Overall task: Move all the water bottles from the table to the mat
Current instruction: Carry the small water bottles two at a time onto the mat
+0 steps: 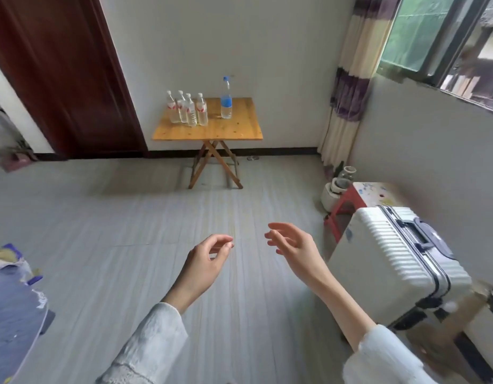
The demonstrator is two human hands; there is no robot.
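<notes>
On far table [212,131] five bottles [188,110] upright (well beyond both hands); left hand [205,263], right hand [293,245] loose, empty.

- Ahead of my hands, left [205,260] and right [291,245], bare floor [129,217] runs to the counter [209,131] at the far wall.
- Beside my right hand a white suitcase [392,261] stands close; past it a red stool [347,206] and pots narrow that side.
- Off to my left a blue patterned mat [12,297] borders the open floor.
- On the counter, four small bottles [187,109] crowd the left end, touching or nearly so; the tall blue-labelled bottle [226,102] stands apart to their right, with bare wood around it and along the near edge.
</notes>
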